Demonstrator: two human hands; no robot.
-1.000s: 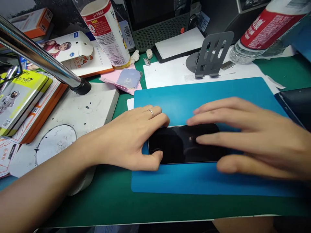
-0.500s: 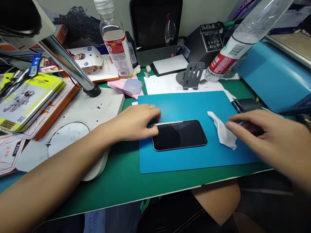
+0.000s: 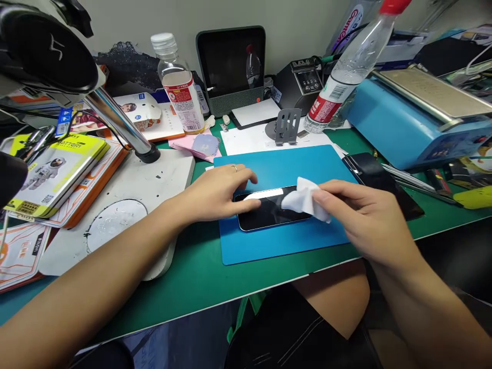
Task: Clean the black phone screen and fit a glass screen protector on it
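Left hand [image 3: 219,192] rested half open, thumb over one end of a black-screened smartphone [image 3: 251,219], fingers parted from it near the far edge; right hand [image 3: 367,220] pinched a crumpled white cloth [image 3: 302,201] between thumb and fingers. Half a second earlier that cloth lay on the blue mat [image 3: 277,247], right of the phone; now it was over the screen, bringing the work to the glass itself, though contact was hard to confirm. The phone lay flat on the mat. Farther off, a yellow-topped box [image 3: 67,161] read "BATTERY"; a white-capped bottle [image 3: 186,105] and a red-capped bottle [image 3: 326,102] bore red labels with print too small to read. Behind, a purple label [image 3: 349,26] began "Game".
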